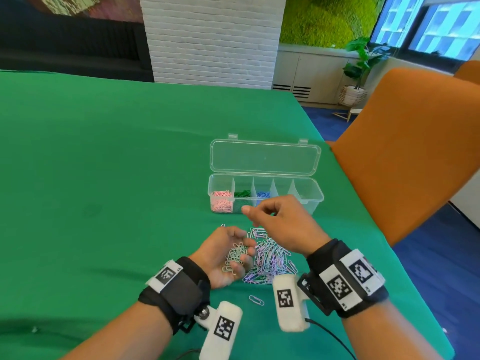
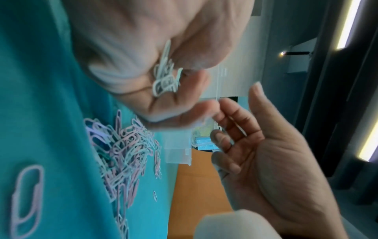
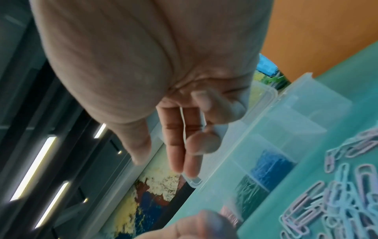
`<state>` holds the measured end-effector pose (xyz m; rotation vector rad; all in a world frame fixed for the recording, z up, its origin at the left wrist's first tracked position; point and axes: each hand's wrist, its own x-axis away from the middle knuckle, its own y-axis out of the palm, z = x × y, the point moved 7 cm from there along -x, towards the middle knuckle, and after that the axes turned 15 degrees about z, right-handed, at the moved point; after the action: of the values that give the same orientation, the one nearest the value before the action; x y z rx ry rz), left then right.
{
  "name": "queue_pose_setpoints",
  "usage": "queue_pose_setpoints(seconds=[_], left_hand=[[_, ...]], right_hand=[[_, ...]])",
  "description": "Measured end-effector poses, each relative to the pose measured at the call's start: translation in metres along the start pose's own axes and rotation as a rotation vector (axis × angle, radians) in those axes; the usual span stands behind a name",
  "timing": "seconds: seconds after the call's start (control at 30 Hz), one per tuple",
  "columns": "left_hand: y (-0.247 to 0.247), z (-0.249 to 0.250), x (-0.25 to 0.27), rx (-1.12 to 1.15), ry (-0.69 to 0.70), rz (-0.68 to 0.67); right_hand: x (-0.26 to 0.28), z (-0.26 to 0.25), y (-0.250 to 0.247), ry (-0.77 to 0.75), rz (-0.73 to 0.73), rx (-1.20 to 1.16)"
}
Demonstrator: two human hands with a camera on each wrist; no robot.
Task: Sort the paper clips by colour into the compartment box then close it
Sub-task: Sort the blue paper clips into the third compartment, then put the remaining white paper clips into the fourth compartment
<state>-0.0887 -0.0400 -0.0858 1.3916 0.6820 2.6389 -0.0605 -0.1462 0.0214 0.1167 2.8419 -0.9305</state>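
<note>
A clear compartment box (image 1: 310, 201) stands on the green cloth with its lid (image 1: 265, 158) laid open behind it. From the left, its compartments hold pink clips (image 1: 221, 201), green clips (image 1: 242, 194) and blue clips (image 3: 270, 166). A mixed pastel pile of clips (image 1: 271, 258) lies in front of the box. My left hand (image 1: 223, 253) is palm up beside the pile, cupping a bunch of pale clips (image 2: 165, 77). My right hand (image 1: 262, 211) hovers over the box's front wall, its fingers curled on what looks like one pale clip (image 3: 183, 124), blurred.
An orange chair (image 1: 405, 152) stands close at the table's right edge. One loose clip (image 1: 256, 300) lies near my wrists, another (image 1: 222, 225) left of the pile. The green cloth (image 1: 104, 165) stretches far to the left and back.
</note>
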Motion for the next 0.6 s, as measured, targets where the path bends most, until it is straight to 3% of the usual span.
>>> queue_pose_setpoints(seconds=[0.17,0.3,0.43,0.6], left_hand=[[0.011,0.025,-0.009,-0.060,0.151,0.060],[0.045,0.062,-0.015,-0.138,0.356,0.070],[0.100,0.105,-0.017,-0.067,0.505,0.041],[0.152,0.140,-0.029,0.009,0.662,0.082]], right_hand=[[-0.001,0.037,-0.040,0.193,0.199,-0.179],[-0.006,0.053,-0.075,0.210,0.366,-0.248],[-0.010,0.059,-0.110,0.195,0.576,-0.388],[-0.008,0.066,-0.125,0.179,0.658,-0.410]])
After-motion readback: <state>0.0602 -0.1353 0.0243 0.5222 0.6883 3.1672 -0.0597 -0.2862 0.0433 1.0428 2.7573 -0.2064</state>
